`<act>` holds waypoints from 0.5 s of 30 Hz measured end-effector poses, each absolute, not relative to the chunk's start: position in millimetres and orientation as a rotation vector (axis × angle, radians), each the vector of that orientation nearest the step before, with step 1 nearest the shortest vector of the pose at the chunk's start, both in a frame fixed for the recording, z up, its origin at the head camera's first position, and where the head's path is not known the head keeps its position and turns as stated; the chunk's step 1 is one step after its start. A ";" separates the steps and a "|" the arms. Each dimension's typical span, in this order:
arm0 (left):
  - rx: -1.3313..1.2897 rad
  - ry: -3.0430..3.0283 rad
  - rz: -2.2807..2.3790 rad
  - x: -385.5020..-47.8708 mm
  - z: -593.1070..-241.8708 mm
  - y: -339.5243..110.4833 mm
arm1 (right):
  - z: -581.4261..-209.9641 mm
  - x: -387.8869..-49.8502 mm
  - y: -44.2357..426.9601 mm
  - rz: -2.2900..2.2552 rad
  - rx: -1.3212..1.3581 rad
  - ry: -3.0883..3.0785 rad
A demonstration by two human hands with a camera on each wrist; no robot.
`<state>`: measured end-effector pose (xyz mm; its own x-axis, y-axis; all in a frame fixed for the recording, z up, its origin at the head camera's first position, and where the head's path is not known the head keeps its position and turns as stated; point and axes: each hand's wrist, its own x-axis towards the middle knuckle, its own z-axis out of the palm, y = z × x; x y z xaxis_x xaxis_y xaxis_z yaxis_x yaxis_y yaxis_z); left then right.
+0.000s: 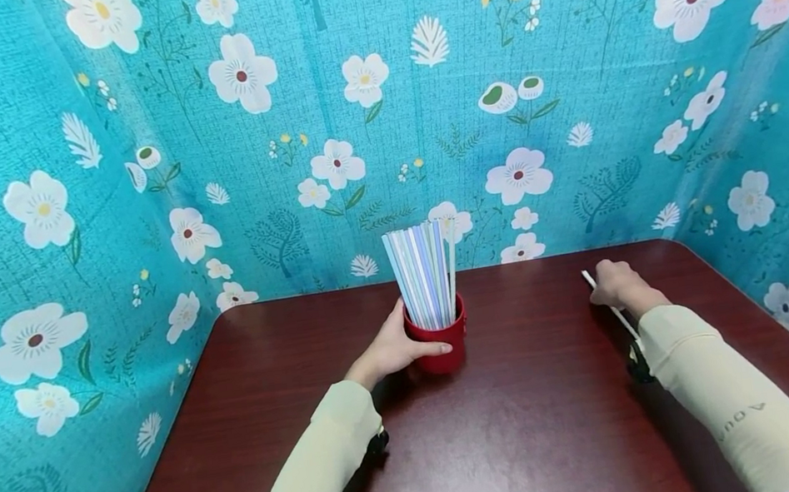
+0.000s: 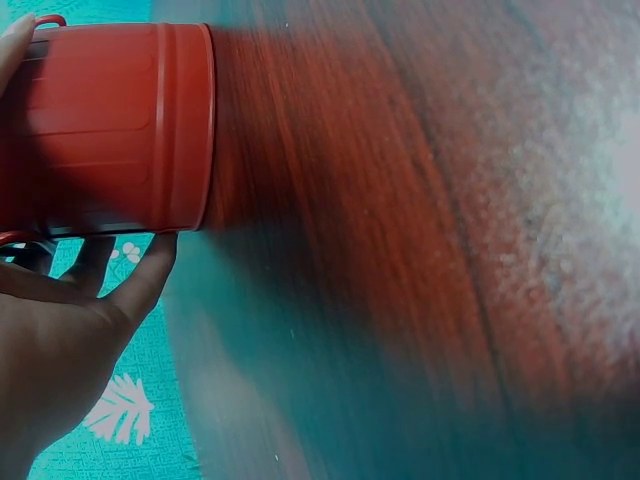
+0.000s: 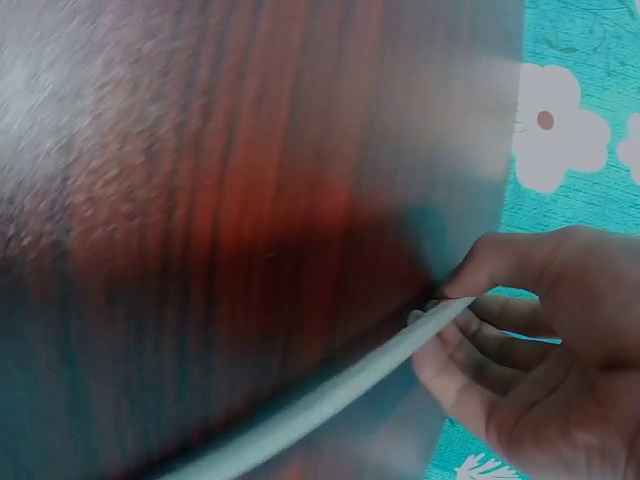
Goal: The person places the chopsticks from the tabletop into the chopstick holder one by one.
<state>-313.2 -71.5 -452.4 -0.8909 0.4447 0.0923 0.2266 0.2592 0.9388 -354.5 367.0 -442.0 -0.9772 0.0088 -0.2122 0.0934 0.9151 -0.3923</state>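
A red cup (image 1: 443,356) full of pale blue, white and lilac straws (image 1: 423,275) stands upright mid-table. My left hand (image 1: 397,345) grips it from the left, thumb across the front; in the left wrist view the hand (image 2: 70,340) has its fingers round the cup (image 2: 110,130). Far to the right, my right hand (image 1: 620,286) pinches a single white straw (image 1: 627,324) low over the table. In the right wrist view, thumb and fingers of the right hand (image 3: 560,350) meet on the straw (image 3: 330,400), which slants toward the lower left.
The dark red-brown table (image 1: 526,429) has a glossy top. Blue floral cloth (image 1: 379,139) hangs behind it and along both sides, near the right hand. A dark wrist device (image 1: 638,363) sits under the right sleeve, another (image 1: 377,442) by the left.
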 end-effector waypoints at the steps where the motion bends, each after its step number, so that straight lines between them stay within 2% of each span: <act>1: 0.633 2.337 1.688 -313.2 -452.4 -71.6 | -440.7 -355.0 365.7 -0.610 0.076 2.861; 15: 0.637 2.328 1.700 -313.6 -453.1 -71.9 | -430.8 -351.9 363.9 -0.816 0.071 2.824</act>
<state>-313.6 -71.9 -453.1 -0.8897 0.4458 0.0981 0.2291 0.2503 0.9407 -351.9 363.9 -430.8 -0.9788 -0.0094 -0.2047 0.1012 0.8463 -0.5230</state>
